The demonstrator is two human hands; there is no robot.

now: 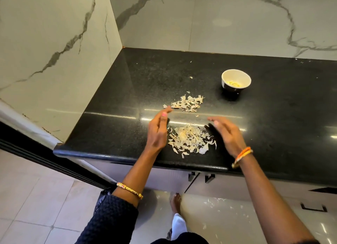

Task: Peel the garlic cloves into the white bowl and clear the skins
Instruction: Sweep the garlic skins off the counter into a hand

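- Garlic cloves (234, 83), peeled and pale yellow, lie in the bottom of the white bowl (236, 79), which stands in the upper right of the middle of the frame. It is well apart from the mess, probably so skins do not fall back in.
- Garlic skins form two heaps on the black countertop (273, 116): a smaller far heap (187, 104) at centre frame and a larger near heap (190, 140) just below it, close to the counter's front edge.
- No unpeeled clove shows, so peeling looks done and the clearing step is likely in hand.
- The left hand (158, 129) stands on edge just left of the near heap, fingers pressed together and reaching up toward the far heap; whether a fingertip touches a skin there I cannot tell.
- The right hand (226, 132) stands on edge on the heap's right side, fingers together and slightly curved, holding nothing; it is motion-blurred.
- With palms facing each other around the near heap, the hands seem placed to scoop the skins together.
- A few stray flakes (191, 77) lie further back on the counter, and more lie on the floor (215, 201) in the lower frame, so gathering may miss some.
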